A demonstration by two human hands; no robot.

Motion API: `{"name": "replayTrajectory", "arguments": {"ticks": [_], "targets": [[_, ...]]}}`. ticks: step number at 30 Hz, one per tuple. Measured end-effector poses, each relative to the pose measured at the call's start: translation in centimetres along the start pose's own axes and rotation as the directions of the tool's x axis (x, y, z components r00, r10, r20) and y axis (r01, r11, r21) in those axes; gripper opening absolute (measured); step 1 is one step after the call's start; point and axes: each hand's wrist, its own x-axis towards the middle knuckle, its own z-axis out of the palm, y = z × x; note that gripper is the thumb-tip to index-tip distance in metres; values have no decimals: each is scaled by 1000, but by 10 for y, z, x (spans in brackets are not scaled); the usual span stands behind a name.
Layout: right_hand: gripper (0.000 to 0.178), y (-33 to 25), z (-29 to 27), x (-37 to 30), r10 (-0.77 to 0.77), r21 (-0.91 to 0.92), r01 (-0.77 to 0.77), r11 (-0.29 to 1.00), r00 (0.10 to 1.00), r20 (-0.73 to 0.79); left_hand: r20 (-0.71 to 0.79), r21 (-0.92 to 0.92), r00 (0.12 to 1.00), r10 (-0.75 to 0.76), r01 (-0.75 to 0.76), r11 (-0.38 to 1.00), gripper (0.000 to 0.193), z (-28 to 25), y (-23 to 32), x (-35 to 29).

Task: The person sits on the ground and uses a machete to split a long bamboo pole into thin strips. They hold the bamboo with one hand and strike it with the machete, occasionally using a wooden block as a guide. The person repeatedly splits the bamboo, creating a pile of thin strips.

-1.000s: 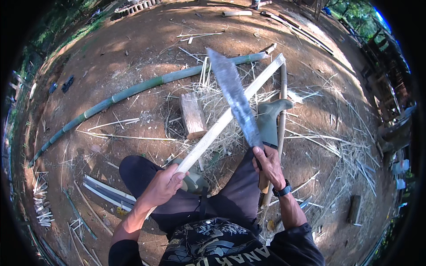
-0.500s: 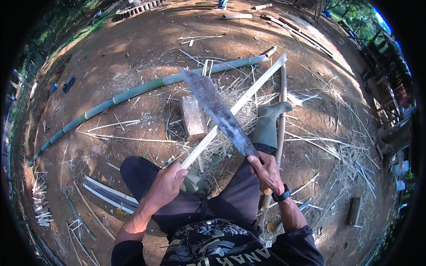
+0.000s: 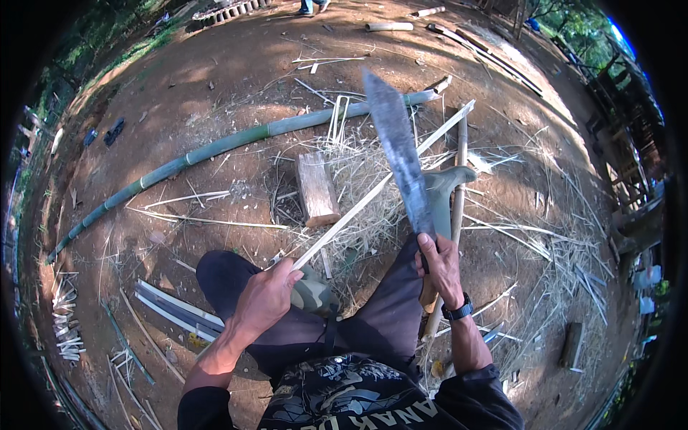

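My left hand (image 3: 266, 297) is closed round the near end of a long pale bamboo strip (image 3: 351, 213). The strip slants up and away to the right, its far end by an upright-looking bamboo pole (image 3: 459, 172) beside my boot (image 3: 446, 188). In my right hand (image 3: 441, 269) is the handle of a machete (image 3: 398, 147), its broad, dark, stained blade pointing away and up. The blade passes in front of the strip, hiding part of it; whether they touch I cannot tell. A short split wood block (image 3: 317, 188) lies on the ground just beyond the strip.
A long green bamboo pole (image 3: 229, 141) lies across the ground ahead. Thin shavings (image 3: 351, 172) and loose strips litter the dirt. Split bamboo lengths (image 3: 175, 308) lie by my left knee, a small log (image 3: 571, 345) at right. Another person's legs (image 3: 312, 7) show at the far edge.
The machete has swung more upright and its tip has moved right and away. My right hand has shifted slightly right. The strip now lies at a lower slant. The distant person's legs have moved left.
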Motion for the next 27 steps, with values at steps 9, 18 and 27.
{"name": "replayTrajectory", "arguments": {"ticks": [9, 18, 27], "targets": [[49, 0, 2, 0, 14, 75, -16, 997, 1000, 27, 60, -104, 998, -26, 32, 994, 17, 2, 0, 5], [47, -4, -5, 0, 6, 94, -13, 995, 998, 67, 316, -439, 939, -138, 274, 856, 42, -8, 1, 0], [52, 5, -5, -17, -219, -248, 273, 930, 949, 226, 347, -451, 931, -112, 270, 851, 42, -4, 8, 10]]}}
